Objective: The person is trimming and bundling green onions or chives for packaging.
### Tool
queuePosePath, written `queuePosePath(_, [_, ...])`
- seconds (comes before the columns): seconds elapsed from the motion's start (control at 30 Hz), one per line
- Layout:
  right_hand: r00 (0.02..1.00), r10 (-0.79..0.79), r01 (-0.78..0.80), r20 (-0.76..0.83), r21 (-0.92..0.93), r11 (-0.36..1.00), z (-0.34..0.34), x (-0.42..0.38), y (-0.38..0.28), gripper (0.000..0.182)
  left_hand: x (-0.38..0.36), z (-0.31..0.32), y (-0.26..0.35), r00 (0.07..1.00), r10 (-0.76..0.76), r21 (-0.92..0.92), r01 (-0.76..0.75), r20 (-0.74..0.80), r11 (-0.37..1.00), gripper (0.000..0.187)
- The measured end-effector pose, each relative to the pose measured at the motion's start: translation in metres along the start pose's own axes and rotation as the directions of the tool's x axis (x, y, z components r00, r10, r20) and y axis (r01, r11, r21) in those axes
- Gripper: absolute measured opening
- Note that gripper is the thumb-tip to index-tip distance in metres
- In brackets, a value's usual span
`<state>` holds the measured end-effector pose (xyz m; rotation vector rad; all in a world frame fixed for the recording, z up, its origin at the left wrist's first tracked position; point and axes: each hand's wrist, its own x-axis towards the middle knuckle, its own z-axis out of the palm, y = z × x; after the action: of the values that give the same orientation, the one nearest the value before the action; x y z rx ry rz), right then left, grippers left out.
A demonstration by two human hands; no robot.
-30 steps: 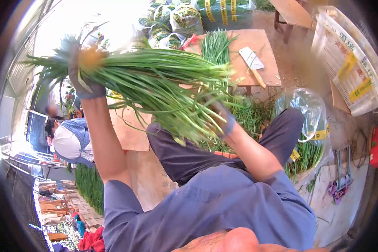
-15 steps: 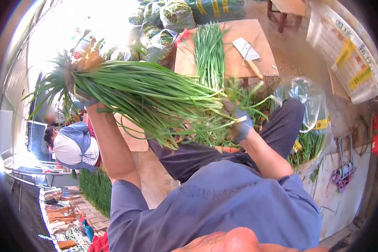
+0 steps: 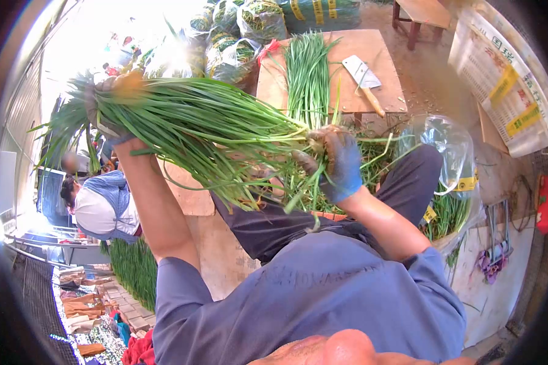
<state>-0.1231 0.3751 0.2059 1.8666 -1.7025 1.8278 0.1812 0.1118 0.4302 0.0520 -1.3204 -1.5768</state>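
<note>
A long bundle of green leafy stalks (image 3: 195, 118) stretches across the view at the upper left. My left hand (image 3: 112, 106), in a dirty glove, is wrapped round its leafy end. At the pale end of the bundle is my right hand (image 3: 335, 161), in a blue and brown glove, its fingers bent round some stalk ends and loose greens. Beyond them, a wooden board (image 3: 371, 52) bears a neat pile of green stalks (image 3: 307, 79) and a cleaver (image 3: 362, 76) with a wooden handle.
Loose greens (image 3: 371, 152) lie between my knees. On the right is a plastic bag (image 3: 447, 213) of greens. Filled bags (image 3: 259, 21) stand behind the board. A person (image 3: 106, 204) bends at the left, near standing greens (image 3: 134, 271). A wooden stool (image 3: 426, 12) stands at the top.
My right hand has moved up and slightly left, and its fingers have turned towards the stalk ends. The bundle and my left hand have shifted slightly left.
</note>
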Motion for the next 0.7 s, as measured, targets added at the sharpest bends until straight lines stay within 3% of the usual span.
queuePosePath(0.13, [0.995, 0.08, -0.075, -0.054, 0.083, 0.994, 0.007, -0.021, -0.004, 0.04, -0.013, 0.016, 0.001, 0.973, 0.089, 0.151, -0.057, -0.213, 0.987, 0.036])
queuePosePath(0.17, [0.984, 0.107, -0.097, -0.141, 0.076, 0.992, 0.014, -0.024, -0.004, 0.039, -0.015, 0.026, -0.004, 0.95, 0.124, 0.203, -0.066, -0.286, 0.977, 0.036])
queuePosePath(0.2, [0.951, 0.303, -0.288, -0.055, 0.189, 0.939, 0.017, -0.024, -0.008, 0.041, -0.017, 0.033, -0.009, 0.967, 0.106, 0.13, -0.077, -0.231, 0.989, 0.036])
queuePosePath(0.27, [0.771, 0.615, -0.629, 0.169, 0.359, 0.69, 0.022, -0.022, -0.012, 0.045, -0.019, 0.046, -0.017, 0.973, 0.109, 0.052, -0.101, -0.202, 0.994, 0.035])
queuePosePath(0.3, [0.728, 0.632, -0.663, 0.267, 0.508, 0.55, 0.024, -0.017, -0.01, 0.045, -0.019, 0.053, -0.021, 0.965, 0.126, 0.047, -0.118, -0.232, 0.992, 0.035])
queuePosePath(0.37, [0.662, 0.641, -0.707, 0.389, 0.608, 0.36, 0.03, -0.012, -0.005, 0.041, -0.017, 0.065, -0.028, 0.865, 0.229, 0.173, -0.168, -0.446, 0.97, 0.034])
queuePosePath(0.4, [0.628, 0.633, -0.722, 0.452, 0.643, 0.257, 0.034, -0.011, 0.0, 0.039, -0.017, 0.065, -0.028, 0.867, 0.234, 0.197, -0.161, -0.44, 0.967, 0.033])
queuePosePath(0.47, [0.641, 0.649, -0.685, 0.41, 0.688, 0.242, 0.042, -0.011, 0.01, 0.03, -0.018, 0.06, -0.026, 0.869, 0.244, 0.246, -0.148, -0.431, 0.958, 0.032])
queuePosePath(0.53, [0.658, 0.641, -0.671, 0.396, 0.694, 0.26, 0.039, -0.005, 0.007, 0.027, -0.016, 0.039, -0.015, 0.963, 0.091, -0.01, -0.096, -0.252, 0.995, 0.032])
queuePosePath(0.57, [0.626, 0.641, -0.676, 0.444, 0.72, 0.161, 0.044, -0.01, 0.016, 0.022, -0.016, 0.029, -0.01, 0.989, 0.024, -0.13, -0.043, -0.148, 0.991, 0.032])
queuePosePath(0.67, [0.594, 0.674, -0.725, 0.439, 0.655, 0.212, 0.043, -0.011, 0.018, 0.02, -0.016, 0.025, -0.011, 0.979, 0.085, 0.0, -0.087, -0.186, 0.996, 0.033])
queuePosePath(0.7, [0.617, 0.696, -0.734, 0.367, 0.588, 0.341, 0.05, -0.015, 0.025, 0.019, -0.018, 0.032, -0.014, 0.973, 0.098, 0.038, -0.092, -0.209, 0.995, 0.033])
